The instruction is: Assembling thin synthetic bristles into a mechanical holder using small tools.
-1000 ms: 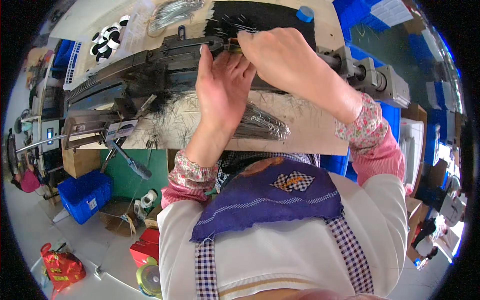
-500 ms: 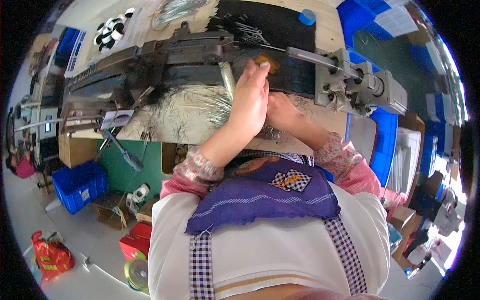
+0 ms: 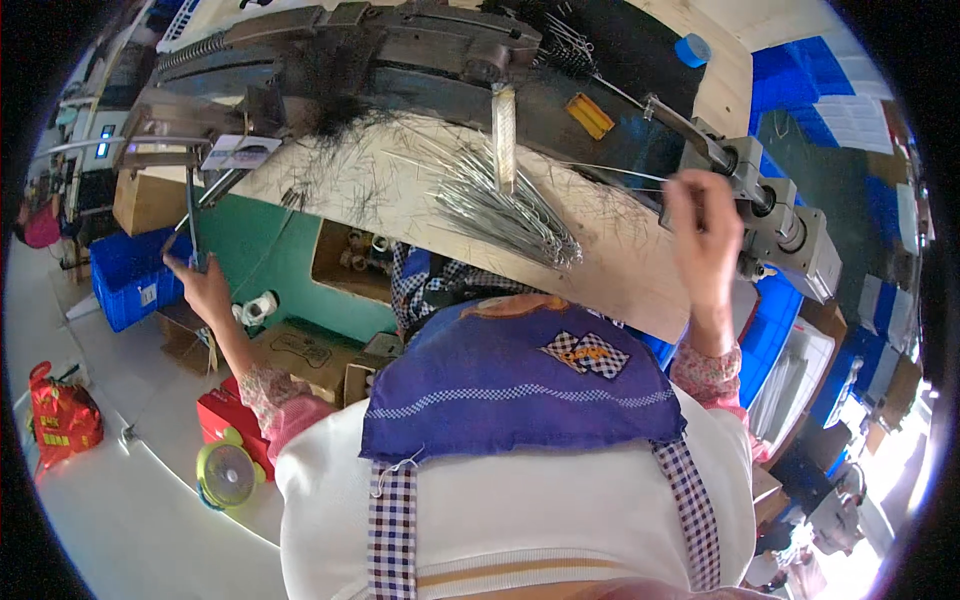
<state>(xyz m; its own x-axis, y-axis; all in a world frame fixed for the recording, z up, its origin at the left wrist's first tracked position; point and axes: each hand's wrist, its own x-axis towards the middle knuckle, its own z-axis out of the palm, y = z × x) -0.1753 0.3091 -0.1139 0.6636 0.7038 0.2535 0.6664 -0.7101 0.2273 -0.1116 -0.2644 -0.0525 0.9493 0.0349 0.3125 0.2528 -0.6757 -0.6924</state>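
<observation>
My right hand (image 3: 706, 235), slightly blurred, is closed on a thin metal wire (image 3: 620, 172) that stretches left from the fingers. It is beside the grey clamp unit with a metal shaft (image 3: 765, 195) at the bench's right end. Far to the left, my left hand (image 3: 205, 292) is wrapped round the handle of a metal lever (image 3: 194, 225) under the dark machine (image 3: 420, 50). Between the hands, a bundle of silver wires with looped ends (image 3: 510, 215) lies on the wooden bench (image 3: 625, 265). A tape-wrapped bar (image 3: 503, 135) stands over the bundle.
Black bristles (image 3: 350, 125) are scattered on the bench. A yellow block (image 3: 590, 116) and a blue round cap (image 3: 691, 50) lie farther back. Blue crates (image 3: 130, 280) stand at the lower left, near a small green fan (image 3: 228, 474) and a red bag (image 3: 66, 415).
My hands were together near the yellow block; now they are wide apart. The left has moved down-left to the lever, whose handle has swung up; the right has moved right to the clamp unit.
</observation>
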